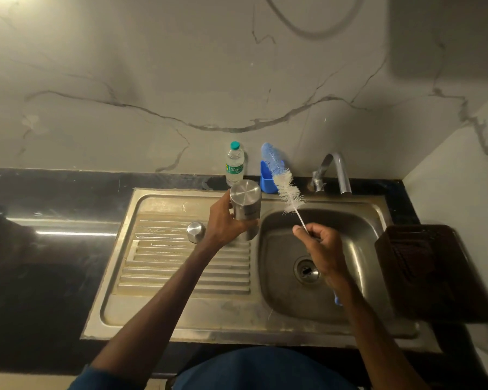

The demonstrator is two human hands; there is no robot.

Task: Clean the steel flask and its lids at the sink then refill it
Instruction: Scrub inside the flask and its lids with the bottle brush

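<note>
The left hand (223,220) is gripping the steel flask (245,205) over the sink (181,327) while the right hand (321,246) is pinching the bottle brush (288,191) by its thin stem, probably risking a slip during scrubbing.

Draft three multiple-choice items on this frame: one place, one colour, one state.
1. Where is the round steel lid? A) sink basin B) ribbed steel drainboard C) black counter
2. Cap colour on the clear plastic water bottle? A) red B) white C) teal
3. The right hand is: A) gripping the blue-and-white bottle brush B) open, empty C) resting on the tap
Key: 1 B, it sits on the ridges. 2 C, teal top shows. 3 A, fingers curl round the brush's wire; the left hand holds the cylindrical steel flask.
</note>
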